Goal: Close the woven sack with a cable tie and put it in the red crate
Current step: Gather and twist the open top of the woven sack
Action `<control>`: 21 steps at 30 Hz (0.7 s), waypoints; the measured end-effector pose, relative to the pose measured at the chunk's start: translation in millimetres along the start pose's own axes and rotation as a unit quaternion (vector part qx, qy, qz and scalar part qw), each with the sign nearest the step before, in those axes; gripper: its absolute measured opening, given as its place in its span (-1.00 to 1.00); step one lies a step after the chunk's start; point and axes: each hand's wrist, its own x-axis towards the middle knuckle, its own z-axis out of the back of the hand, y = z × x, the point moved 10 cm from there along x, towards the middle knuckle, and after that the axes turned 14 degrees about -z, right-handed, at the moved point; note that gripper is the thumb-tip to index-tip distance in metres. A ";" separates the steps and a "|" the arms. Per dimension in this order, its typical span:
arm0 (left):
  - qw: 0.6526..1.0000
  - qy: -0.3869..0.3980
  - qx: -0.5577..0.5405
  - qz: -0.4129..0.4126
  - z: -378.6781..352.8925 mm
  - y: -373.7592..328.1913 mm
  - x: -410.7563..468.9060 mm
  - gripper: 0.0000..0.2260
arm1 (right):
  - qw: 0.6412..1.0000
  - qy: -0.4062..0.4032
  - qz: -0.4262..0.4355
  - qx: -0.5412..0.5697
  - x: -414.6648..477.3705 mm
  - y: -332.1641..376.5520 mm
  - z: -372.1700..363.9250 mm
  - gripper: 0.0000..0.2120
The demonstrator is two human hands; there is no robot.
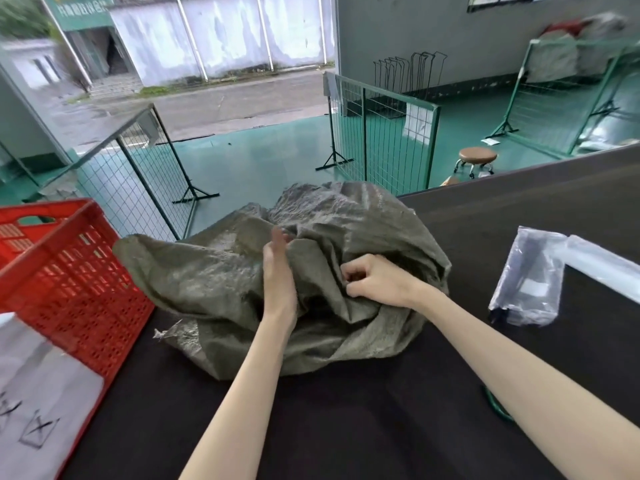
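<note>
Crate (62, 271) sits at frame left, on the tabletop (346, 410) edge, empty as far as visible, just left of the sack (221, 285). Sack lies crumpled mid-frame, long axis roughly left-right, frayed edge toward lower left.

Left hand (278, 271) rests edge-on in the sack's folds at centre, fingers pressed together, extended, motion-blurred; grip on cloth unclear. Right hand (377, 280) just right of it, fingers curled, pinching a bunch of fabric. Both are on the sack; left is nearer the crate.

No cable tie identifiable. Plastic bags (530, 282) at right.

Writing: green sign (81, 10) upper left, unreadable.
</note>
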 end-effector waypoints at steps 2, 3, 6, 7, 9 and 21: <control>0.997 0.050 0.057 -0.002 -16.0 1.4 -11.9 -0.48 | 1.000 0.020 0.002 -0.003 -13.6 -1.9 -7.0 -0.78; 0.995 0.065 0.077 -0.007 -20.9 2.5 -17.3 -0.56 | 1.000 0.028 0.003 0.005 -18.3 -2.8 -9.8 -0.78; 0.991 0.069 0.107 -0.027 -21.5 9.6 -35.4 -0.61 | 0.999 0.048 0.005 0.018 -38.7 -7.6 -18.5 -0.81; 0.991 0.065 0.109 -0.033 -17.7 12.7 -39.6 -0.62 | 0.998 0.053 0.007 0.014 -44.1 -10.8 -21.7 -0.82; 0.994 0.046 0.096 -0.034 -8.9 16.4 -51.2 -0.59 | 0.998 0.063 0.004 -0.005 -57.3 -16.6 -30.5 -0.89; 0.987 0.161 0.003 -0.002 -8.9 7.9 -131.7 -0.77 | 0.959 -0.159 0.125 0.199 -138.0 31.0 15.7 -0.79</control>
